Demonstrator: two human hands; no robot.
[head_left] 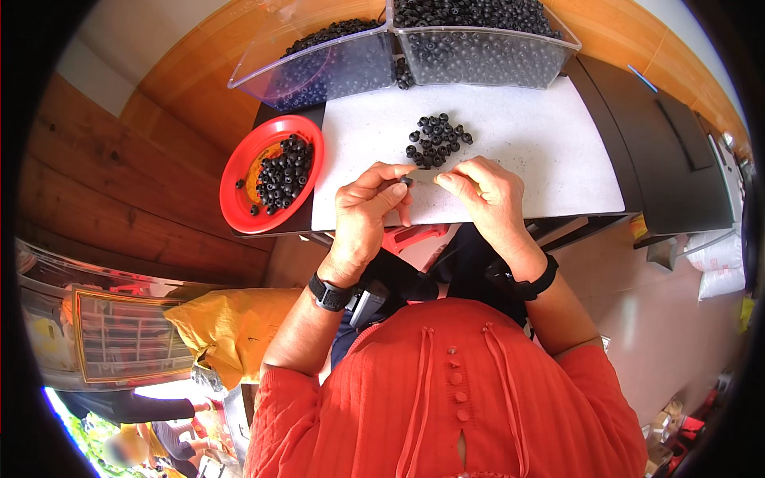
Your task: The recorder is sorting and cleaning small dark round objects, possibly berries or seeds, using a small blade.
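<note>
Over the front edge of a white board (542, 151), my left hand (362, 211) pinches a small black part (406, 181) between thumb and fingers. Close by on its right, my right hand (490, 199) is closed, thumb against forefinger. Whatever is between those fingertips is too small to make out. Just beyond both hands lies a loose pile of round black parts with holes (434, 142). To the left of my left hand, a red plate (231, 187) bears more of these black parts (283, 175), heaped on its orange middle.
Two clear plastic bins full of black parts stand at the back, one left (311, 76) and one right (486, 60). A few parts lie between them. A dark surface (677, 159) extends on the right. A yellow bag (231, 327) sits at my left; another person (163, 442) is behind it.
</note>
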